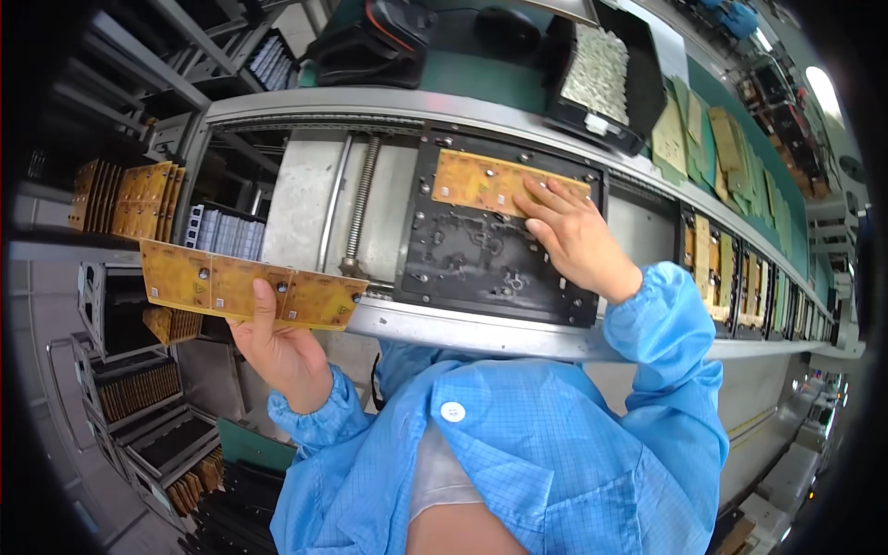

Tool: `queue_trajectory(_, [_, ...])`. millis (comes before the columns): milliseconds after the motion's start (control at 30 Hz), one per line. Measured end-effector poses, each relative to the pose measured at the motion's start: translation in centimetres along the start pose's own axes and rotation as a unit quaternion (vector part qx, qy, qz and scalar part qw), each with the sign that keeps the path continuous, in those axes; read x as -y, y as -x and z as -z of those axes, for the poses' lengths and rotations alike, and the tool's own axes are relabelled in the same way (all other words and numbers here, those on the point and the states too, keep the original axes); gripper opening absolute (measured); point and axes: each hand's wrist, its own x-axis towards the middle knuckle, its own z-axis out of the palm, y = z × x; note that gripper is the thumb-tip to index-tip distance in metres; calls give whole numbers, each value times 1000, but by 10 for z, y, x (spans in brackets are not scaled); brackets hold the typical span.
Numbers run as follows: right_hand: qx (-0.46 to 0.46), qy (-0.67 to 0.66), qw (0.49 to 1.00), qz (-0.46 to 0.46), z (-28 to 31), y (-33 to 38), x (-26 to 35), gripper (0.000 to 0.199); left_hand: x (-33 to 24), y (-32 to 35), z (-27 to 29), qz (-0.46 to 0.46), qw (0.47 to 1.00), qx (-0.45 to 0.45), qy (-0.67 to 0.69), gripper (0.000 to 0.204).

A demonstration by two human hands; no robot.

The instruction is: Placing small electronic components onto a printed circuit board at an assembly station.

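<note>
An orange-brown circuit board panel (242,287) is in my left hand (282,356), gripped by its near edge with the thumb on top. It is held tilted over the left end of the metal conveyor rail. A second, similar circuit board panel (472,181) lies at the far side of a black carrier plate (486,254) on the conveyor. My right hand (585,242) rests on that panel's right part with fingers stretched out and apart, covering some of it. The carrier's near half shows black recesses with no panel over them.
Upright circuit boards (148,199) stand at the left beside a grey-white slotted rack (222,231). Behind the rail are a black bin of small pale parts (597,74) and a black bag (370,42). More loaded carriers (721,268) line the conveyor rightward. Shelved racks (139,393) stand lower left.
</note>
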Motion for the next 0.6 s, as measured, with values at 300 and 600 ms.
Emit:
queue_trajectory(300, [-172, -99, 979, 52, 4, 15, 87, 53, 10, 17, -8, 114, 990, 63, 46, 41])
queue_trajectory(600, [-220, -279, 931, 82, 32, 1, 58, 40, 52, 40, -56, 121, 953, 275, -36, 56])
